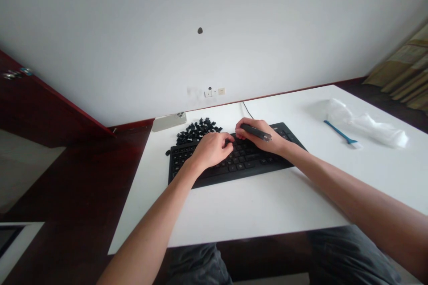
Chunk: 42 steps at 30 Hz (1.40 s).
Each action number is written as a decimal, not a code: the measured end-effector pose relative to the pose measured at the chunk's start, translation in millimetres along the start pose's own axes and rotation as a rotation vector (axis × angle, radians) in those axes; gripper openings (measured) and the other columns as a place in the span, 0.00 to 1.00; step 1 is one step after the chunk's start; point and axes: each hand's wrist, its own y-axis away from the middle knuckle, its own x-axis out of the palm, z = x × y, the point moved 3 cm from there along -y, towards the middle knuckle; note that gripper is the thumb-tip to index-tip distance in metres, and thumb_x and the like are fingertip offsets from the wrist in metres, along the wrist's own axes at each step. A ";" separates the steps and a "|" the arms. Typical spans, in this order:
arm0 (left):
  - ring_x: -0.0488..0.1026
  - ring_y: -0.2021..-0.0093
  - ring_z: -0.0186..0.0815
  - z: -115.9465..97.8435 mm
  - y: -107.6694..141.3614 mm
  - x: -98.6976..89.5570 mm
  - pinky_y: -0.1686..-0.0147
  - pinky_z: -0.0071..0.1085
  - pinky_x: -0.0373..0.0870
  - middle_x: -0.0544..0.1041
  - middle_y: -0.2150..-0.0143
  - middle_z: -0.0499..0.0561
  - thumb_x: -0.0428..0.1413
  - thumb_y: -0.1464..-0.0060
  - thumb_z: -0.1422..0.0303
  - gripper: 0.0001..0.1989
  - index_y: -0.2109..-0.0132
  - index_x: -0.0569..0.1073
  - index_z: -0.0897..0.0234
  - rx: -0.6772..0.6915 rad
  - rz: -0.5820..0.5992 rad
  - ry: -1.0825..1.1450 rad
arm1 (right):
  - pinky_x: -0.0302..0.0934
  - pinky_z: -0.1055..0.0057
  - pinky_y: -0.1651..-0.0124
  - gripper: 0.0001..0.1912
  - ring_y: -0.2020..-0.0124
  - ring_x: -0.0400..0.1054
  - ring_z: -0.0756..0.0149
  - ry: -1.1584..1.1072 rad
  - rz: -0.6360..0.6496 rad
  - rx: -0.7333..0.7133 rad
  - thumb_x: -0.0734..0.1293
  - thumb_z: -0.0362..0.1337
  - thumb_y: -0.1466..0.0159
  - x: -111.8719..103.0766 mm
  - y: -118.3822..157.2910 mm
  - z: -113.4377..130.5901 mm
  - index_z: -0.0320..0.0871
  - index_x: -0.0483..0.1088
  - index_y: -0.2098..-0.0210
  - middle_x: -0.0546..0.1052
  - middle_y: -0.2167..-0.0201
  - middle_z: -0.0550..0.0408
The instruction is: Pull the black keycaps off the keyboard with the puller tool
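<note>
Keycaps (197, 131), loose and black, lay heaped just beyond the upper left corner of a black computer keyboard (234, 160) on a white desk (267, 205). Left hand (209, 150) curled over the keys, fingertips down, whatever it held hidden. Right hand (256, 136) rested at the keyboard's top edge, fingers closed around a slim dark tool (257, 132). Key lettering was too small to read.
</note>
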 end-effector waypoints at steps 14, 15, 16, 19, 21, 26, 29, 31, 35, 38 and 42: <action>0.77 0.69 0.38 -2.4 0.8 -1.2 0.58 0.36 0.75 0.83 0.67 0.50 0.55 0.36 0.70 0.15 0.50 0.85 0.59 0.029 -0.014 -0.056 | 0.61 0.64 0.60 0.15 0.67 0.70 0.62 0.097 0.128 -0.083 0.64 0.48 0.27 -5.5 -2.8 3.0 0.47 0.77 0.60 0.81 0.67 0.54; 0.77 0.69 0.38 -2.7 0.7 -1.5 0.57 0.36 0.75 0.83 0.67 0.50 0.55 0.36 0.70 0.15 0.49 0.85 0.60 0.024 -0.010 -0.054 | 0.61 0.65 0.60 0.15 0.67 0.70 0.62 0.105 0.129 -0.092 0.64 0.48 0.27 -6.7 -2.9 2.7 0.46 0.77 0.60 0.81 0.66 0.54; 0.77 0.69 0.38 -2.9 0.5 -1.7 0.57 0.35 0.75 0.82 0.68 0.50 0.55 0.36 0.70 0.15 0.49 0.85 0.60 0.016 -0.007 -0.050 | 0.62 0.65 0.59 0.15 0.66 0.71 0.63 0.115 0.130 -0.099 0.64 0.48 0.27 -8.0 -3.0 2.5 0.46 0.77 0.60 0.82 0.66 0.54; 0.77 0.70 0.37 -2.8 -0.1 -1.8 0.56 0.35 0.74 0.82 0.70 0.49 0.56 0.36 0.71 0.15 0.49 0.86 0.60 -0.008 -0.003 -0.048 | 0.63 0.65 0.57 0.14 0.65 0.73 0.62 0.130 0.153 -0.116 0.65 0.47 0.28 -11.9 -3.8 2.7 0.44 0.77 0.60 0.83 0.64 0.52; 0.77 0.69 0.38 -2.1 -0.3 -0.9 0.56 0.34 0.74 0.81 0.70 0.49 0.56 0.36 0.71 0.15 0.50 0.86 0.60 -0.003 -0.009 -0.053 | 0.63 0.65 0.56 0.14 0.63 0.73 0.62 0.130 0.174 -0.115 0.65 0.46 0.29 -14.1 -5.8 4.5 0.44 0.77 0.60 0.83 0.63 0.52; 0.75 0.72 0.36 1.9 -0.1 2.9 0.59 0.33 0.72 0.80 0.72 0.48 0.57 0.36 0.72 0.14 0.51 0.86 0.59 0.041 -0.043 -0.042 | 0.65 0.65 0.55 0.09 0.62 0.75 0.62 0.207 0.276 -0.063 0.65 0.38 0.32 -16.3 -20.4 14.0 0.44 0.78 0.60 0.84 0.64 0.53; 0.73 0.73 0.35 3.9 0.1 3.7 0.62 0.32 0.69 0.78 0.73 0.47 0.57 0.36 0.72 0.13 0.51 0.85 0.60 0.043 -0.058 -0.006 | 0.65 0.65 0.55 0.07 0.62 0.76 0.60 0.295 0.334 -0.092 0.66 0.32 0.35 -15.7 -29.2 20.8 0.44 0.77 0.63 0.84 0.65 0.52; 0.71 0.74 0.34 4.5 0.0 3.8 0.64 0.31 0.66 0.76 0.75 0.46 0.57 0.36 0.72 0.12 0.51 0.85 0.61 0.030 -0.048 0.025 | 0.65 0.64 0.55 0.07 0.61 0.77 0.60 0.328 0.328 -0.113 0.66 0.30 0.36 -16.0 -31.4 22.9 0.43 0.77 0.63 0.84 0.64 0.51; 0.67 0.76 0.33 4.7 -0.5 3.7 0.67 0.31 0.62 0.73 0.78 0.43 0.58 0.37 0.71 0.11 0.53 0.84 0.61 -0.002 -0.024 0.081 | 0.65 0.65 0.54 0.08 0.61 0.77 0.61 0.271 0.303 -0.110 0.65 0.31 0.34 -17.1 -27.3 20.0 0.43 0.77 0.61 0.84 0.64 0.50; 0.66 0.76 0.33 4.7 -1.1 4.3 0.68 0.31 0.61 0.72 0.78 0.43 0.58 0.37 0.71 0.10 0.53 0.84 0.61 -0.012 -0.021 0.101 | 0.65 0.66 0.55 0.08 0.63 0.75 0.63 0.230 0.293 -0.084 0.65 0.33 0.34 -17.4 -23.8 16.9 0.43 0.77 0.61 0.84 0.65 0.52; 0.67 0.76 0.33 5.6 -1.7 5.4 0.67 0.31 0.61 0.73 0.77 0.43 0.58 0.37 0.70 0.10 0.53 0.83 0.61 -0.014 -0.020 0.111 | 0.64 0.67 0.57 0.07 0.66 0.73 0.64 0.219 0.266 -0.041 0.65 0.33 0.35 -15.6 -22.9 16.5 0.43 0.77 0.63 0.83 0.68 0.53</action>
